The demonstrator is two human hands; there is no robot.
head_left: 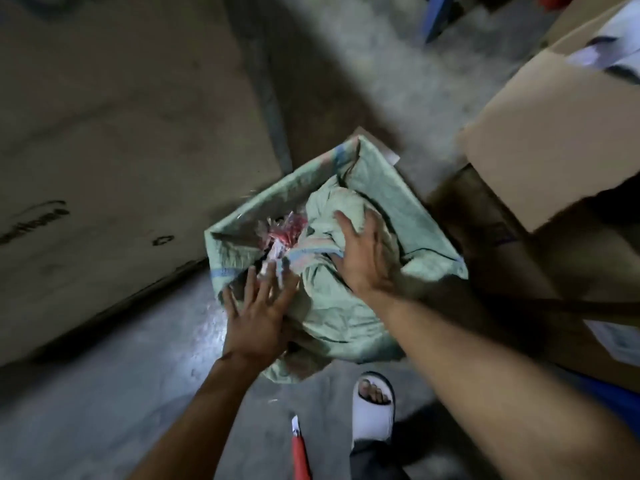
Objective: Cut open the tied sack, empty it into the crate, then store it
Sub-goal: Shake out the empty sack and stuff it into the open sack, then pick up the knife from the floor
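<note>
A pale green woven sack (pixel 332 317) lies crumpled over a square container lined with the same green fabric (pixel 377 188); I cannot tell whether that container is the crate. Red and clear packets (pixel 287 233) show in the gap at the sack's mouth. My left hand (pixel 258 317) rests flat on the sack's near left side, fingers spread. My right hand (pixel 363 258) presses on the bunched top of the sack, fingers apart. A red-handled utility knife (pixel 299 448) lies on the floor near me, blade out.
A large flat cardboard sheet (pixel 121 150) lies at the left. Cardboard boxes (pixel 554 140) stand at the right, one tilted over another. My foot in a white slipper (pixel 374 410) stands beside the knife. A blue frame leg (pixel 438 15) rises at the back.
</note>
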